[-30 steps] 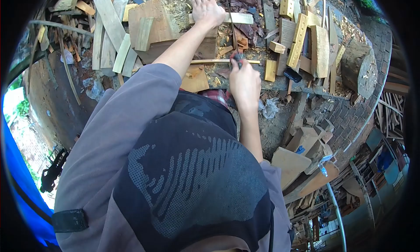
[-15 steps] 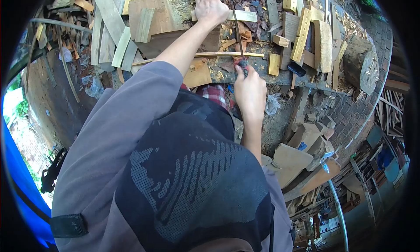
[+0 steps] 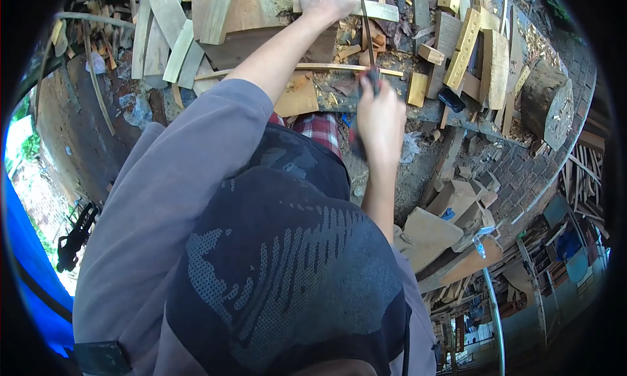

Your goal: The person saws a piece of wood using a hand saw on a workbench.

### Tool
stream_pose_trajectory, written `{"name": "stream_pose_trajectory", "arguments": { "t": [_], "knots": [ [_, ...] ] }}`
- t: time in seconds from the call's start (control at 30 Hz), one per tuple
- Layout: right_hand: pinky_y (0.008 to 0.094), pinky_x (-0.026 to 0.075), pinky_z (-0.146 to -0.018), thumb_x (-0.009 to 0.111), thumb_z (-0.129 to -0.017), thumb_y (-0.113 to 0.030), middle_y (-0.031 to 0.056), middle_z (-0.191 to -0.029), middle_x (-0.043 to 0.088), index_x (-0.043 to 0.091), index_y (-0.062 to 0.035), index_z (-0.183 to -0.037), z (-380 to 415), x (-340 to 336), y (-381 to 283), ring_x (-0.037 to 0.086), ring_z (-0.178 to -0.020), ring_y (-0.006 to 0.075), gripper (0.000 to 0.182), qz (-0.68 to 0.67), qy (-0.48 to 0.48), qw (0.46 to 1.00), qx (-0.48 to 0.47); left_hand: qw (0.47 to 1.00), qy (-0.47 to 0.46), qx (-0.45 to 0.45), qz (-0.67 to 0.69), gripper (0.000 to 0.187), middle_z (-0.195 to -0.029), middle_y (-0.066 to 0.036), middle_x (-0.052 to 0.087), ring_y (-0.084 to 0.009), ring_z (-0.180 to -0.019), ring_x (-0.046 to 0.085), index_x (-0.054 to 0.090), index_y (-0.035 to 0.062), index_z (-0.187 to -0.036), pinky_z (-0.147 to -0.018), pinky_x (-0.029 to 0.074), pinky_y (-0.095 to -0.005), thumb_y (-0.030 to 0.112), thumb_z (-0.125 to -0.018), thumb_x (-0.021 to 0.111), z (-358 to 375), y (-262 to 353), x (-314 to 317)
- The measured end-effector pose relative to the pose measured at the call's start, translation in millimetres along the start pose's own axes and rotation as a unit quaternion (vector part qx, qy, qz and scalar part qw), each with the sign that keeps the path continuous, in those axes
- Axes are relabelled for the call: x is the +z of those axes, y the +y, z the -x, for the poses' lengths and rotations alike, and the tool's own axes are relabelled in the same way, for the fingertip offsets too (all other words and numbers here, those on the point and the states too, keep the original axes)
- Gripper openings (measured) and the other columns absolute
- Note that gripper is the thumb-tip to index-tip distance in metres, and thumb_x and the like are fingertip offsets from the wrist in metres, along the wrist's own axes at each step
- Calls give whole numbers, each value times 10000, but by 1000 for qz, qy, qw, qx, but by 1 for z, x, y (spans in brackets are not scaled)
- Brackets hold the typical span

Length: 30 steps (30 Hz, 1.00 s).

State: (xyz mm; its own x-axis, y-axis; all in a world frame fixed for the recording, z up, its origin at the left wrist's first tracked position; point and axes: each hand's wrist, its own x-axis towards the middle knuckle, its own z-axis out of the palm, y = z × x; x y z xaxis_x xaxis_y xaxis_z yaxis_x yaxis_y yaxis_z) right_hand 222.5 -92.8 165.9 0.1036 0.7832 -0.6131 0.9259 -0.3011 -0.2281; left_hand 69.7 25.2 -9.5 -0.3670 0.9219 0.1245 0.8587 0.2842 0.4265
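Observation:
My left hand (image 3: 325,0) lies over a pale wood strip (image 3: 379,10) at the top of the view, pressing it down. Its fingertips are cut off by the frame edge. Closed round the dark red-and-black handle of a saw (image 3: 366,30), my right hand (image 3: 383,118) is slightly blurred. The thin, dark blade runs up and away from that hand, crossing the wood strip just right of my left hand. Below lies a long, thin curved strip (image 3: 353,67), which the saw crosses near its right end.
Wood offcuts and boards (image 3: 245,10) lie to the left. On the right are a yellow block with holes (image 3: 462,48), a black object (image 3: 451,100) and a log piece (image 3: 548,105). Wood chips litter the work surface; larger slabs (image 3: 431,235) lie lower right.
The view has shifted, so the work surface appears higher and further right. My left hand remains on the strip, its fingers now cropped. My right hand still grips the saw.

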Motion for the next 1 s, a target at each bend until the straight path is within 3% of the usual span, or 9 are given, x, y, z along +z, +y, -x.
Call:
{"name": "stream_pose_trajectory", "arguments": {
  "t": [0.1,0.17,0.3,0.4,0.43,0.63,0.77,0.83,1.0],
  "knots": [
    [523,518,-831,541,-953,-361,294,-907,675,651,-8,-1086,-62,26,-23,657,-937,455,393,-22,38,998,-49,1000,3,7,-3,821,-1544,-332,177,-426,-1456,175,270,-105,-1461,-1211,126,-447,220,-750,520,2,-3,3],
    [531,512,-832,534,-956,-361,294,-913,673,654,-41,-1106,-63,32,-31,653,-937,461,373,-3,67,996,-60,1000,1,-5,-7,817,-1544,-331,178,-428,-1453,180,271,-103,-1462,-1210,133,-448,224,-755,520,-1,-3,0],
    [519,519,-822,541,-959,-356,305,-902,668,652,-84,-1149,-10,10,1,649,-940,464,350,-12,6,1000,-27,999,-1,-24,27,811,-1543,-333,178,-435,-1448,190,267,-97,-1466,-1209,137,-453,216,-760,517,0,4,-9],
    [520,512,-838,545,-963,-340,314,-925,663,641,-22,-1127,16,2,16,646,-943,468,370,-4,7,1000,-6,1000,1,-8,25,809,-1542,-334,181,-436,-1446,195,267,-93,-1467,-1207,139,-455,213,-761,517,0,-2,0],
    [522,510,-840,544,-962,-342,317,-928,662,639,-12,-1122,10,-3,13,645,-945,467,380,-14,-17,1000,15,1000,1,2,18,808,-1542,-334,182,-436,-1446,196,268,-92,-1467,-1207,140,-456,212,-762,517,1,-2,1],
    [513,518,-825,550,-944,-363,304,-921,667,669,-41,-1073,-67,27,-26,652,-948,450,367,22,52,996,-71,1000,1,-14,-3,816,-1539,-338,183,-435,-1444,204,266,-104,-1462,-1205,147,-454,225,-765,532,4,-1,-3],
    [515,519,-823,546,-957,-350,308,-891,668,661,-50,-1096,-8,-7,-7,658,-930,453,351,-2,-20,1000,-1,997,-19,-45,51,873,-1538,-337,185,-434,-1443,207,267,-105,-1461,-1205,153,-449,314,-767,592,2,12,-22],
    [531,512,-820,542,-961,-336,309,-887,667,654,-56,-1124,21,-11,8,654,-923,463,343,32,10,999,-15,999,-23,-25,34,923,-1540,-332,186,-434,-1441,209,264,-103,-1462,-1202,162,-446,371,-760,631,2,9,-21],
    [509,514,-853,539,-953,-356,304,-962,667,664,-37,-1086,-55,10,-24,649,-972,449,367,1,6,1000,-30,999,-13,2,36,883,-1541,-334,180,-430,-1443,206,265,-101,-1462,-1202,165,-442,309,-760,611,0,5,-12]
  ]
}}
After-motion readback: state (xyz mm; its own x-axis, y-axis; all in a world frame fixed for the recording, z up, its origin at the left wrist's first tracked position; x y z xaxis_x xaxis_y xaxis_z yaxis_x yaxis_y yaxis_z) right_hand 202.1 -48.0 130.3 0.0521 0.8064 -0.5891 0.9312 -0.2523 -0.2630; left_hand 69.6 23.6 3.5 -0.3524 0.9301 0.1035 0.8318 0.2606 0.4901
